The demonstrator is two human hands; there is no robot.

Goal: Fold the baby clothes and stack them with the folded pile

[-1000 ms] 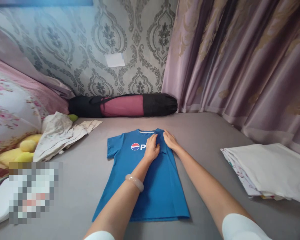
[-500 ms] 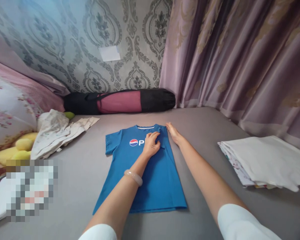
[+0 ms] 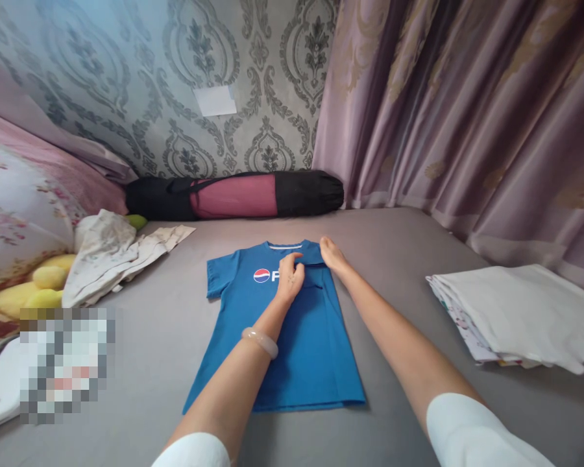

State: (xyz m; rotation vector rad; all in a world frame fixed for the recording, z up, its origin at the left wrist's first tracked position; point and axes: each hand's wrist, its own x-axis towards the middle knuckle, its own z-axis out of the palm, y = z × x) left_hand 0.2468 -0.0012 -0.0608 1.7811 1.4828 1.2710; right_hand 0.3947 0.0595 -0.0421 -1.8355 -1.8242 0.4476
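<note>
A flowery pillow (image 3: 19, 204) and yellow toy (image 3: 51, 279) sit at the left of the grey bed (image 3: 150, 376), by a crumpled cloth (image 3: 109, 263). A black and pink roll (image 3: 233, 196) lies along the far edge. Mid-bed lies the blue T-shirt (image 3: 304, 363), partly hidden by the left arm (image 3: 238, 389). The left hand (image 3: 291, 277) bends its fingers on it; the right hand (image 3: 333, 255) is at its shoulder, fingers together. I can't tell if either grips. Folded white cloth (image 3: 520, 311) lies near the right edge.

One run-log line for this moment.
left hand: on blue shirt | right hand: at shirt's right edge | grey sheet: beneath
</note>
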